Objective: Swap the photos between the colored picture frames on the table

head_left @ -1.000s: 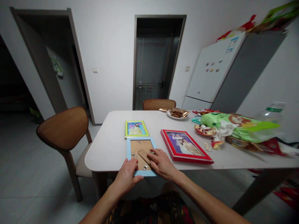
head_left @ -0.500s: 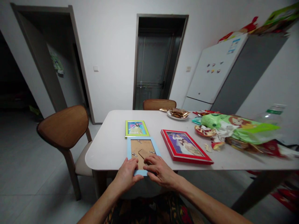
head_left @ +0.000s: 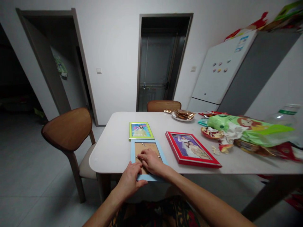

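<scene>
While Left Hand (head_left: 131,176) Rests at Its Corner, Blue Frame (head_left: 133,154) Lies Face Down Under Right Hand (head_left: 150,160)

On the white bench (head_left: 104,154), the blue frame's near end reaches past the edge. The left hand is loosely curled, fingers over the frame, thumb along its near edge; whether it grips cannot be told. The right hand's fingers are bent onto the brown backing (head_left: 139,148), their tips bunched; any pinch is hidden. Just beyond lies a green frame (head_left: 141,130), with a red frame (head_left: 193,149) to the right.

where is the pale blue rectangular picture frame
In the head view's lower middle, the pale blue frame lies face down under the left hand and right hand, at the white table's near edge, left of the red rectangular frame.
</scene>
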A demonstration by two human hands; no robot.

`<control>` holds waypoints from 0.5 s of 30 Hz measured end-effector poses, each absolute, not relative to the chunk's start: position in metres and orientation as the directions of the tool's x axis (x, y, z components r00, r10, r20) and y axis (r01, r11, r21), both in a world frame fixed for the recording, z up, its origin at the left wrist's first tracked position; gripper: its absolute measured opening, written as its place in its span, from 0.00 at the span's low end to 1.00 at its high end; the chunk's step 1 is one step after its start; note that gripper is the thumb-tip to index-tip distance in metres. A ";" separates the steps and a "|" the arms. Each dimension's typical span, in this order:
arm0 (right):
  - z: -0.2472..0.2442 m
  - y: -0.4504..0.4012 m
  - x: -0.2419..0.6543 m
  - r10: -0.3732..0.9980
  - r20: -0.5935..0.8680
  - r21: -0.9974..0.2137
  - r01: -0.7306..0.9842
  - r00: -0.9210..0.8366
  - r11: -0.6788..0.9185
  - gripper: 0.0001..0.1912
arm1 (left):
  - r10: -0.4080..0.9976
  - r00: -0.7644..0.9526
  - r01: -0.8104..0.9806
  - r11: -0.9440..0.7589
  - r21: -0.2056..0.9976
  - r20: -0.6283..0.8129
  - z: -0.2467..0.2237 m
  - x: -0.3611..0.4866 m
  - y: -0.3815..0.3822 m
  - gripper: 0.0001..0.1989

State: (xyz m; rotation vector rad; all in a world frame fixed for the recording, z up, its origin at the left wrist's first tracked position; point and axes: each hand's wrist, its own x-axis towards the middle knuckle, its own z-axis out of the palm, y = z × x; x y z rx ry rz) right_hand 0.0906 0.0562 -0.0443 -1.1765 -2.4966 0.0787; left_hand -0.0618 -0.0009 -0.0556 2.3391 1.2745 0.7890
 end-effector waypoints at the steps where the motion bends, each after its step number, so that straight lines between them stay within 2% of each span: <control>1: -0.043 0.059 0.087 0.748 0.288 -0.184 0.732 -0.599 0.656 0.11 | 0.847 0.439 0.645 -0.530 0.551 0.301 -0.055 -0.063 -0.001 0.12; 6: -0.042 0.060 0.083 0.683 0.216 -0.088 0.683 -0.697 0.725 0.09 | 0.846 0.442 0.648 -0.531 0.546 0.299 -0.054 -0.064 -0.001 0.13; 9: -0.043 0.059 0.085 0.677 0.202 -0.077 0.677 -0.708 0.732 0.09 | 0.850 0.434 0.650 -0.525 0.549 0.298 -0.055 -0.064 -0.001 0.13; 12: -0.043 0.065 0.088 0.701 0.225 -0.161 0.684 -0.676 0.712 0.12 | 0.850 0.432 0.644 -0.524 0.557 0.300 -0.056 -0.064 -0.002 0.13; 15: -0.039 0.081 0.092 0.841 0.270 -0.278 0.798 -0.470 0.535 0.16 | 0.853 0.432 0.646 -0.520 0.558 0.294 -0.055 -0.064 -0.003 0.13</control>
